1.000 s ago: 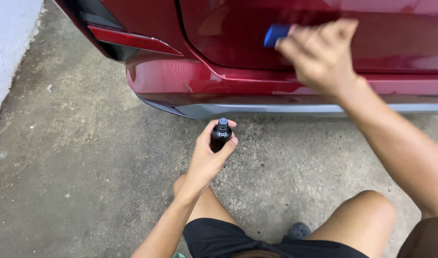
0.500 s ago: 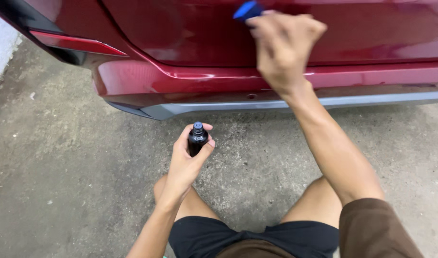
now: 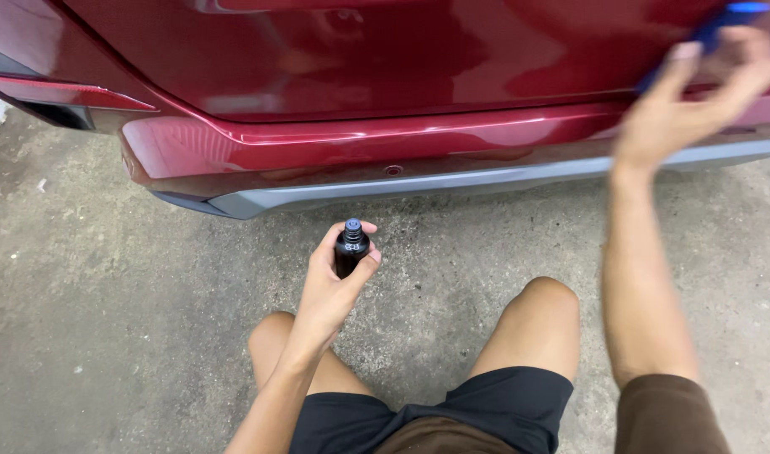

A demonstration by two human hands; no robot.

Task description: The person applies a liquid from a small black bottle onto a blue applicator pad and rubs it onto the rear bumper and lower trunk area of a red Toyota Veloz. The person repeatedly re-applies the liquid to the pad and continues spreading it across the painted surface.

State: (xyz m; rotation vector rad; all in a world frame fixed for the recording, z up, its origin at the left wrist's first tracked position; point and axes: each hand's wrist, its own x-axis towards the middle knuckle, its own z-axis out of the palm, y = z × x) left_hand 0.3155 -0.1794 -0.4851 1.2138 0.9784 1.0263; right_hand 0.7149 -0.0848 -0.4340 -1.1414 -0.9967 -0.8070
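Observation:
My left hand [image 3: 333, 282] holds a small black bottle [image 3: 350, 249] upright, low in front of the bumper, its dark blue cap on top. My right hand [image 3: 694, 101] is raised to the upper right and presses a blue applicator pad [image 3: 714, 29] against the glossy dark red rear panel of the car [image 3: 385, 67]. The right hand is blurred by motion. My bare knees and black shorts show at the bottom of the view.
The red rear bumper [image 3: 360, 147] with a grey lower trim strip [image 3: 452, 187] runs across the view just ahead of my knees. A tail light [image 3: 57, 92] sits at the far left. Rough grey concrete ground [image 3: 108, 319] lies under and around me.
My right hand with the blue pad has swept to the right along the red panel. The left hand still holds the bottle in the same pose; the view has shifted.

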